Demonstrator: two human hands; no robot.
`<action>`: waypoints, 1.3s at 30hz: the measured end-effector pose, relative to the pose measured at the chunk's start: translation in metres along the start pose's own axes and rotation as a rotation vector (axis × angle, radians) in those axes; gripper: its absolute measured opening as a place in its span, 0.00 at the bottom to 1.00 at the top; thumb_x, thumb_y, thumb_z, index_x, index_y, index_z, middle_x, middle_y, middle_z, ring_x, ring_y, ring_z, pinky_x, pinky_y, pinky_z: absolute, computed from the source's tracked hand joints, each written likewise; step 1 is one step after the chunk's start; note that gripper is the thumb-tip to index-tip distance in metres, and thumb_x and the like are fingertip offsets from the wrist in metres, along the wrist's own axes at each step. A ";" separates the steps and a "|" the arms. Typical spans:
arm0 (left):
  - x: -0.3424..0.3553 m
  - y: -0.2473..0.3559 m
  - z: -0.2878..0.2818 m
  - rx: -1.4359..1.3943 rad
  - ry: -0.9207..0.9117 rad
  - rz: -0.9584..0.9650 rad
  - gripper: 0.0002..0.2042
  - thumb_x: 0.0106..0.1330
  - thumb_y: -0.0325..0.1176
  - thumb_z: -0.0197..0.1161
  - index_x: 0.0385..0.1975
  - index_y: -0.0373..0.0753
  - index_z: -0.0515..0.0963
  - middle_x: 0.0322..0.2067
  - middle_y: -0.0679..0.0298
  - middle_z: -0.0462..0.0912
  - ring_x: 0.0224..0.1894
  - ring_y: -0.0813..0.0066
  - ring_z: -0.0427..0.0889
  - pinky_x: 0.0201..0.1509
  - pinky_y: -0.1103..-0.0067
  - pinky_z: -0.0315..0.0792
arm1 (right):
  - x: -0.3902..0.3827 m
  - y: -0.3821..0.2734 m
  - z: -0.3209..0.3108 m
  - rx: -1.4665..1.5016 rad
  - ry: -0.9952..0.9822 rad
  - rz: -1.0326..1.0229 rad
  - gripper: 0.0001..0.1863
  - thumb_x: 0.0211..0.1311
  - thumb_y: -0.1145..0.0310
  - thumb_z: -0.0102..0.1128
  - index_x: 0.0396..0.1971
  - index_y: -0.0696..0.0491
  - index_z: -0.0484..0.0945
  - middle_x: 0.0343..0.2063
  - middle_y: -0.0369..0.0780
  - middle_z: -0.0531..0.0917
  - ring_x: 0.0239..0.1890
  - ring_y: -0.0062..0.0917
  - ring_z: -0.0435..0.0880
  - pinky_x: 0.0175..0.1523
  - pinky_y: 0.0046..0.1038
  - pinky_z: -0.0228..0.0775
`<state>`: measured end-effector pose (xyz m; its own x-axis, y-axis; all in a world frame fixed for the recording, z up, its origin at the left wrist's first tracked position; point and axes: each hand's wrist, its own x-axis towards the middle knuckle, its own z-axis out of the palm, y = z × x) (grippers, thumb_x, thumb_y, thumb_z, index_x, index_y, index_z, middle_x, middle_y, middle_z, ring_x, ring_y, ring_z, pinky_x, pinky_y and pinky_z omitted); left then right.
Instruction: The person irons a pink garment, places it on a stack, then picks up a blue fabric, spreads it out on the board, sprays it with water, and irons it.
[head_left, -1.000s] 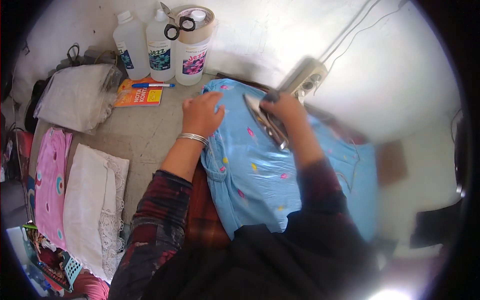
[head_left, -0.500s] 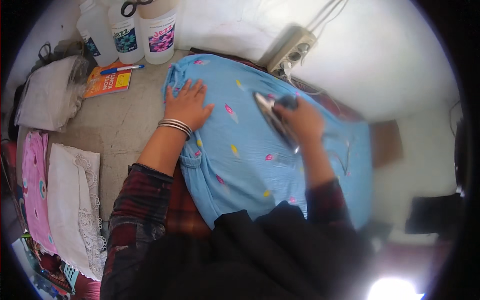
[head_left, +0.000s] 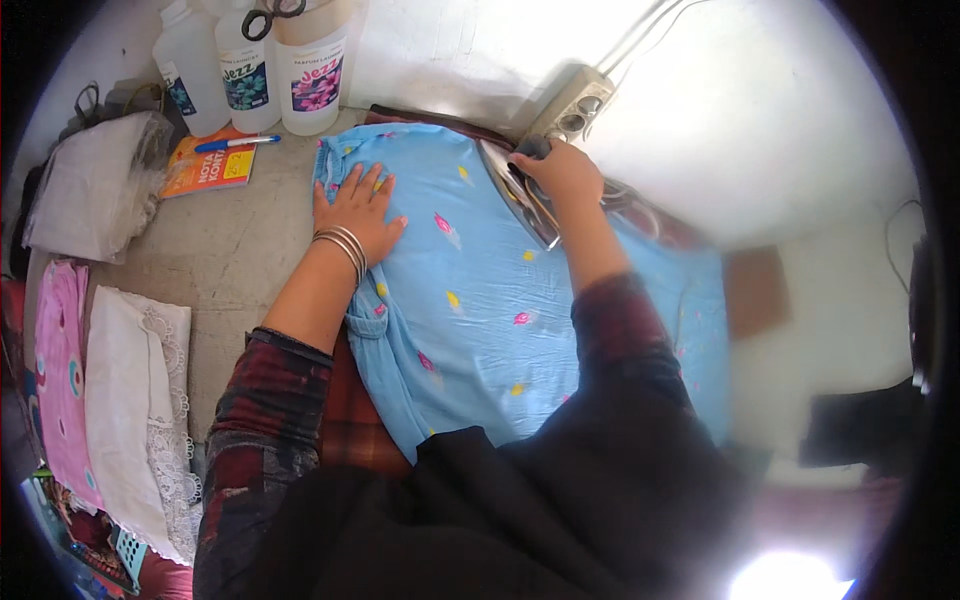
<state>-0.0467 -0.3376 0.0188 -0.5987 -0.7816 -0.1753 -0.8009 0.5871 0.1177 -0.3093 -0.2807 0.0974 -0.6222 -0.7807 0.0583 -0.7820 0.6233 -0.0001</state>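
A light blue garment (head_left: 460,340) with pink and yellow motifs lies spread over a dark red checked cloth (head_left: 365,430). My left hand (head_left: 355,215), with bangles at the wrist, rests flat near the garment's left edge, fingers apart. My right hand (head_left: 562,175) grips the dark handle of a metal iron (head_left: 525,200) at the garment's far edge, just below a beige power strip (head_left: 582,105). The iron's pointed tip faces away from me; part of its body is hidden under my hand.
Three white bottles (head_left: 310,95), black-handled scissors (head_left: 258,26), an orange booklet (head_left: 210,175) and a blue pen (head_left: 238,143) are at the back left. A plastic-wrapped bundle (head_left: 95,185), folded pink cloth (head_left: 62,380) and white lace-edged cloth (head_left: 135,420) lie left. A wall rises behind.
My left hand has settled flat on the garment. The iron in my right hand moved right and then up toward the far edge. The view has also shifted.
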 end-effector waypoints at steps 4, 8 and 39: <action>-0.002 -0.007 0.001 -0.025 0.017 -0.016 0.31 0.68 0.54 0.41 0.70 0.52 0.50 0.72 0.72 0.42 0.74 0.72 0.38 0.71 0.50 0.34 | 0.007 0.001 0.000 -0.001 -0.021 0.065 0.35 0.46 0.36 0.62 0.45 0.50 0.79 0.42 0.43 0.83 0.48 0.36 0.81 0.49 0.39 0.72; -0.002 -0.007 0.001 -0.059 0.012 -0.027 0.31 0.67 0.54 0.41 0.70 0.52 0.50 0.72 0.72 0.42 0.74 0.73 0.38 0.71 0.50 0.34 | -0.001 0.023 0.004 -0.026 -0.029 0.043 0.34 0.45 0.37 0.63 0.44 0.50 0.80 0.42 0.43 0.83 0.47 0.36 0.81 0.50 0.39 0.72; 0.005 0.003 0.000 0.071 0.012 -0.008 0.33 0.65 0.58 0.41 0.70 0.53 0.49 0.72 0.72 0.42 0.74 0.72 0.39 0.70 0.49 0.39 | -0.071 0.154 -0.010 -0.023 0.007 0.257 0.37 0.45 0.35 0.60 0.44 0.52 0.79 0.41 0.45 0.83 0.46 0.36 0.82 0.48 0.36 0.72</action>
<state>-0.0516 -0.3398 0.0181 -0.5925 -0.7886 -0.1646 -0.8032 0.5938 0.0465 -0.3847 -0.1286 0.1034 -0.8001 -0.5962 0.0659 -0.5971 0.8021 0.0070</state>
